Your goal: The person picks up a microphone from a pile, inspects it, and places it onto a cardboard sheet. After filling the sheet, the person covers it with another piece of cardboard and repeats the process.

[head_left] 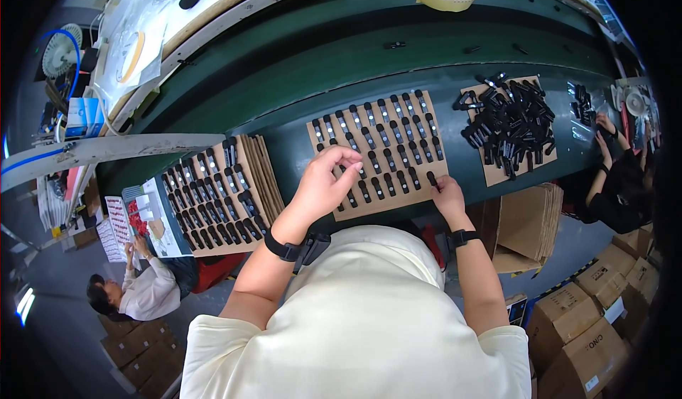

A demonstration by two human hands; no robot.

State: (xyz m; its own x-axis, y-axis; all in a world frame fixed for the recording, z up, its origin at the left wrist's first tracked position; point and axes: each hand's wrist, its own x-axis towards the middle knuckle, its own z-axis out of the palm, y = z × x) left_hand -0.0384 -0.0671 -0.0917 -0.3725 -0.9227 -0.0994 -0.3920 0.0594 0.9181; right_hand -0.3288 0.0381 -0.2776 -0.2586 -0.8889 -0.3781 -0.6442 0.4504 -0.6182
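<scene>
Small black microphones with rounded dark foam heads stand in slanted rows on a cardboard sheet (pixel 419 198) in front of me. My left hand (pixel 325 186) hovers over the sheet's left part, its fingers curled toward the thumb. Whatever it may pinch is too small or hidden to make out, and the hand covers some of the microphones. At the sheet's lower right corner, my right hand (pixel 450 198) grips one microphone (pixel 432 179) between thumb and fingers. Farther right, a jumbled pile of the same microphones (pixel 510 123) lies on another cardboard sheet (pixel 503 176).
Left of me, more microphones stand in rows on stacked cardboard sheets (pixel 261 179). A green conveyor belt (pixel 298 51) runs behind. A grey metal arm (pixel 142 145) crosses at left. Co-workers sit at far left (pixel 145 289) and far right (pixel 616 189). Cartons (pixel 586 353) stand at lower right.
</scene>
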